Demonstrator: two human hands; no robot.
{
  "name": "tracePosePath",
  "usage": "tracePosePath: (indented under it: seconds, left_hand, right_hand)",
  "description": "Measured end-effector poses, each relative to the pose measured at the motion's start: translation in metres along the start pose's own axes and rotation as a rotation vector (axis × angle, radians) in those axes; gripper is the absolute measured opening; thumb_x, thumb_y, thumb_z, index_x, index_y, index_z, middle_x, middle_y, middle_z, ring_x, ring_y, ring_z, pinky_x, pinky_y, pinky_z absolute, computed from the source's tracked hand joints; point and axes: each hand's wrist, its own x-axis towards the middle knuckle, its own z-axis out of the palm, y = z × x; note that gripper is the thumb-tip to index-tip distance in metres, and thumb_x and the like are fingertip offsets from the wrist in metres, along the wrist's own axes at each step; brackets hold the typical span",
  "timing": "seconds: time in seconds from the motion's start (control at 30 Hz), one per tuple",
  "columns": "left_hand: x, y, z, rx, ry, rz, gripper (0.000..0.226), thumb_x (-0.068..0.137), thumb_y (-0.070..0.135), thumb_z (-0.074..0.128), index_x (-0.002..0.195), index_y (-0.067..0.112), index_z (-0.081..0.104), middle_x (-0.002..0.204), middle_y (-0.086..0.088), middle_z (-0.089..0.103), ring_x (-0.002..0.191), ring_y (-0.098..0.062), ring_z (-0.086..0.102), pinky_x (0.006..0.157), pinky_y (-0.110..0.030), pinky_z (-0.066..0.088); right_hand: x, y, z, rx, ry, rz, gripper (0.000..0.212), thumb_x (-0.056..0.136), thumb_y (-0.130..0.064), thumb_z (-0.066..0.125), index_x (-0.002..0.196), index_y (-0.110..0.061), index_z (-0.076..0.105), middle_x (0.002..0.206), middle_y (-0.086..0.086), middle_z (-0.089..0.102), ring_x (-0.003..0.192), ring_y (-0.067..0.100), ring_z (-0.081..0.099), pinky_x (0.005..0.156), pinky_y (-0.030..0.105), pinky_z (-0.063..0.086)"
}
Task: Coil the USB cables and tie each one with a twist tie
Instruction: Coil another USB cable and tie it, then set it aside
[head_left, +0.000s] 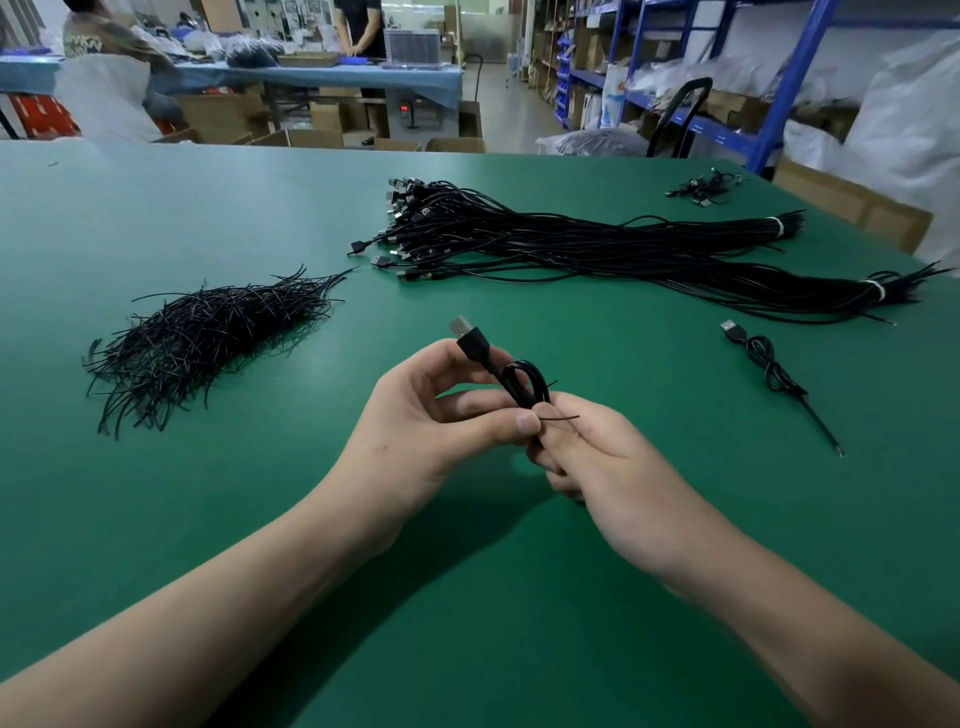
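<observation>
- Both forearms reach in from the near edge over the green worktop (260, 519), and the hands meet above its middle, raised off the surface.
- The left hand (426, 415) is curled round a small coiled USB cable (527, 382). Its thumb presses on the waist of the coil, and the plug (470, 338) sticks up past the fingers.
- The right hand (597, 457) is closed underneath, gripping the lower part of the same coil. Its fingertips are hidden.
- A twist tie (558, 417) crosses the waist of the coil, with one end poking out to the right. I cannot tell whether it is twisted shut.
- The cable looks light, thin and springy, so the coil would likely loosen if released. It is best pinched at the waist, not by the plug.
- A tied cable (769, 364) lies to the right.
- A heap of loose ties (208, 338) lies to the left.
- Further back lie long bundles of uncoiled cables (571, 244).
</observation>
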Motion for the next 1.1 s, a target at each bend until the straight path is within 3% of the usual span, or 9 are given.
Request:
tracePosePath:
  seconds: [0.13,0.27,0.37,0.43,0.5,0.73,0.9,1.0,1.1]
  left_hand:
    - [0.0,0.003,0.0,0.014,0.012,0.012,0.034,0.071,0.003,0.084,0.098,0.02,0.071,0.105,-0.012,0.075,0.094,-0.028,0.076,0.084,-0.029,0.057]
    - [0.0,0.003,0.001,0.02,0.01,0.035,0.036,0.071,0.003,0.083,0.099,0.023,0.073,0.108,-0.013,0.075,0.096,-0.027,0.076,0.085,-0.027,0.057]
    - [-0.001,0.002,0.002,0.052,-0.004,0.035,0.039,0.072,0.002,0.081,0.102,0.025,0.073,0.107,-0.01,0.077,0.098,-0.025,0.075,0.082,-0.026,0.057]
    - [-0.001,0.001,0.002,0.072,-0.018,0.034,0.039,0.073,0.002,0.079,0.105,0.025,0.073,0.106,-0.007,0.078,0.098,-0.024,0.075,0.08,-0.025,0.058]
    - [-0.001,0.0,0.002,0.107,-0.026,0.039,0.038,0.074,0.005,0.079,0.106,0.025,0.075,0.105,-0.005,0.078,0.099,-0.024,0.075,0.08,-0.026,0.058]
    - [-0.001,0.0,0.003,0.199,-0.009,0.097,0.032,0.072,0.016,0.085,0.102,0.022,0.075,0.102,-0.006,0.078,0.088,-0.027,0.074,0.082,-0.038,0.059]
    - [-0.002,0.0,0.006,0.18,-0.001,0.16,0.024,0.074,0.019,0.082,0.096,0.022,0.073,0.095,-0.009,0.076,0.082,-0.028,0.073,0.078,-0.039,0.058]
    - [-0.002,0.0,0.006,0.145,-0.032,0.15,0.02,0.077,0.011,0.082,0.093,0.014,0.071,0.089,-0.01,0.074,0.072,-0.028,0.067,0.07,-0.039,0.056]
    - [-0.001,0.003,0.004,0.077,-0.026,0.146,0.021,0.078,0.005,0.081,0.091,0.018,0.071,0.085,-0.006,0.073,0.066,-0.022,0.066,0.07,-0.028,0.054]
  right_hand:
    - [0.0,-0.004,-0.004,0.269,-0.085,0.073,0.023,0.1,-0.024,0.047,0.092,-0.027,0.068,0.074,-0.004,0.036,0.058,0.006,0.028,0.051,0.016,0.027]
    - [0.001,-0.001,-0.007,0.313,-0.151,0.085,0.02,0.092,-0.025,0.047,0.097,-0.021,0.066,0.075,-0.002,0.037,0.058,0.007,0.028,0.052,0.02,0.023]
    - [0.001,0.002,-0.004,0.149,-0.181,0.04,0.021,0.093,-0.028,0.041,0.099,-0.03,0.061,0.071,-0.008,0.036,0.055,0.004,0.027,0.051,0.019,0.026]
    - [0.0,0.004,-0.003,-0.054,-0.139,0.022,0.025,0.093,-0.034,0.037,0.092,-0.043,0.06,0.069,-0.013,0.038,0.057,0.007,0.03,0.055,0.031,0.031]
    - [-0.002,0.006,-0.002,-0.165,-0.116,0.015,0.023,0.094,-0.039,0.034,0.095,-0.042,0.058,0.068,-0.015,0.042,0.057,0.006,0.032,0.056,0.037,0.03]
    - [-0.006,0.003,-0.006,-0.393,-0.091,-0.019,0.019,0.098,-0.042,0.031,0.095,-0.038,0.049,0.066,-0.03,0.053,0.056,-0.004,0.051,0.055,0.02,0.032]
    - [-0.006,-0.004,-0.009,-0.165,-0.111,0.121,0.026,0.108,-0.031,0.036,0.091,-0.032,0.055,0.057,-0.017,0.042,0.046,0.003,0.03,0.043,0.019,0.027]
    - [-0.004,-0.009,-0.011,0.124,-0.205,0.235,0.024,0.109,-0.029,0.037,0.095,-0.019,0.054,0.062,-0.015,0.035,0.049,0.005,0.023,0.043,0.019,0.019]
    - [-0.004,-0.012,-0.019,0.456,-0.275,0.31,0.031,0.102,-0.036,0.044,0.095,-0.018,0.068,0.072,-0.005,0.037,0.055,0.009,0.023,0.046,0.022,0.021]
